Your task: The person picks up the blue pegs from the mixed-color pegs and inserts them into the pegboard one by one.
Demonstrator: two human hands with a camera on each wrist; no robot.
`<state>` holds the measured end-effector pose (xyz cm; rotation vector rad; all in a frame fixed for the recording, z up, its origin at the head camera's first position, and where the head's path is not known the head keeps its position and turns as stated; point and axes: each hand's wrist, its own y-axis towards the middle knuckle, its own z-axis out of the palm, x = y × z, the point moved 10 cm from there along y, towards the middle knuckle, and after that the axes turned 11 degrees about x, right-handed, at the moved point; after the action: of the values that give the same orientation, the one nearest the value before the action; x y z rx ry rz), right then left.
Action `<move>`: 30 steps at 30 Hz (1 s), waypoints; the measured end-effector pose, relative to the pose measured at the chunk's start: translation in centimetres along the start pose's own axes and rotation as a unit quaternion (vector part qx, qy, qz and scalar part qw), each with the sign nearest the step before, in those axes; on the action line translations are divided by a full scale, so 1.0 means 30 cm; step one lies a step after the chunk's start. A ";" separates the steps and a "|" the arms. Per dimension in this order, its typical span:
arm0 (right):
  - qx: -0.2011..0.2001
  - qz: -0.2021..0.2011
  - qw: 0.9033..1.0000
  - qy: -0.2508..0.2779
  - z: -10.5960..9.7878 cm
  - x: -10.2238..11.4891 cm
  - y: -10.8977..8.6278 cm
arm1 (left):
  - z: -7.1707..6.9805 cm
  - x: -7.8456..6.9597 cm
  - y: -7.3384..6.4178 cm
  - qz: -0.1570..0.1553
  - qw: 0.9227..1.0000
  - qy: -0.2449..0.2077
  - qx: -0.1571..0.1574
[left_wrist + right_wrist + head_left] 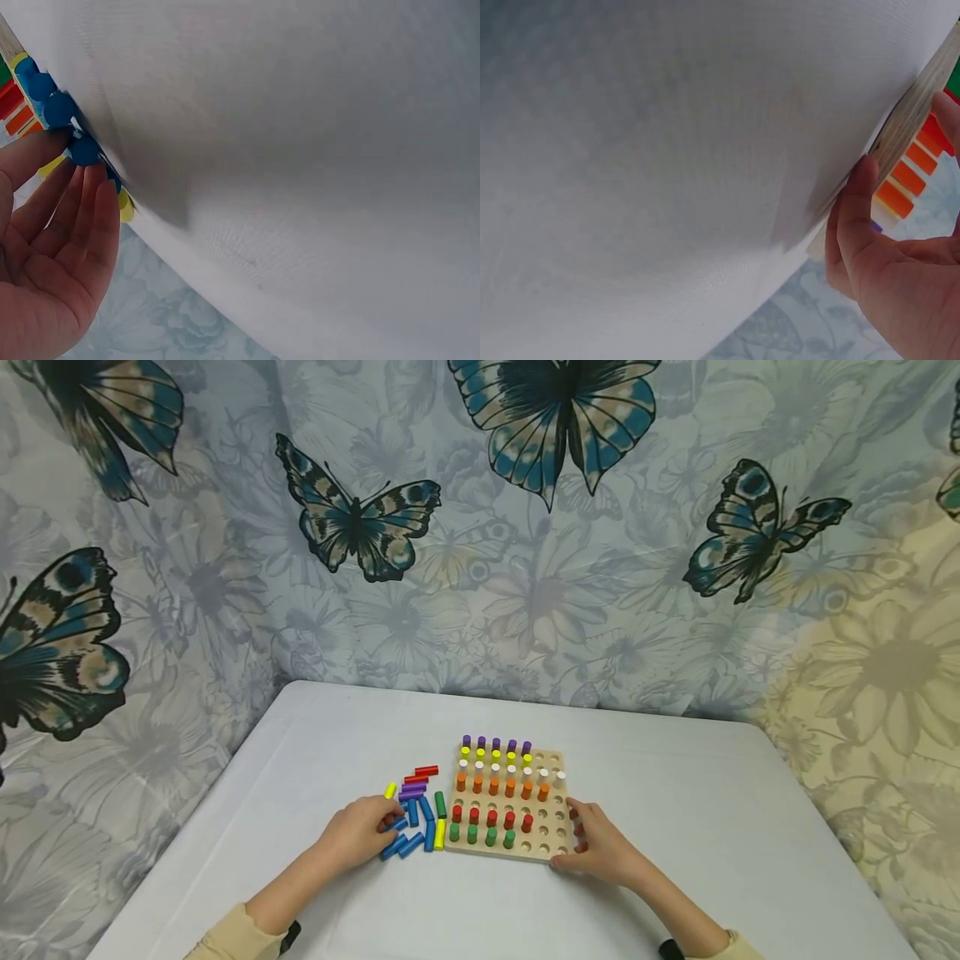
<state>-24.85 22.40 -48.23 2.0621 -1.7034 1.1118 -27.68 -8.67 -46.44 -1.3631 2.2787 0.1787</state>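
A wooden pegboard (551, 831) lies on the table with rows of purple, yellow, white, orange, red and green pegs standing in it. Between the orange pegs (510, 788) and the red pegs (492, 818) runs a row of bare holes. My left hand (352, 835) is at the loose pegs left of the board; thumb and fingertips pinch a blue peg (85, 151). My right hand (603, 852) holds the board at its near right corner, thumb by the front edge and fingers along the right side. The board's side (909, 112) shows against those fingers in the right wrist view.
Loose blue pegs (412, 845) lie near the left hand. Around them are red pegs (426, 770), purple pegs (413, 788), a green peg (440, 804) and yellow pegs (439, 835). A white cloth covers the table (697, 793), and a butterfly-patterned curtain (540, 610) hangs behind.
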 end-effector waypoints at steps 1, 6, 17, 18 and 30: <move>0.000 0.001 1.000 -0.002 0.000 0.001 0.000 | 0.000 -0.002 -0.001 0.002 1.000 0.003 -0.002; -0.001 0.004 1.000 -0.007 -0.003 0.005 0.000 | 0.001 -0.005 -0.002 0.005 1.000 0.009 -0.006; -0.001 0.004 1.000 -0.001 0.000 0.001 0.001 | 0.002 0.013 -0.009 -0.008 1.000 -0.003 -0.004; -0.001 0.002 1.000 -0.002 -0.001 0.002 0.000 | 0.000 0.014 -0.010 -0.008 1.000 -0.005 -0.006; -0.002 0.006 1.000 -0.005 -0.001 -0.007 0.004 | -0.023 0.023 -0.012 -0.006 0.999 -0.044 -0.026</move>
<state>-24.98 22.53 -48.37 2.0617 -1.7237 1.1033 -27.86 -9.64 -46.11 -1.3674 2.2064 0.2909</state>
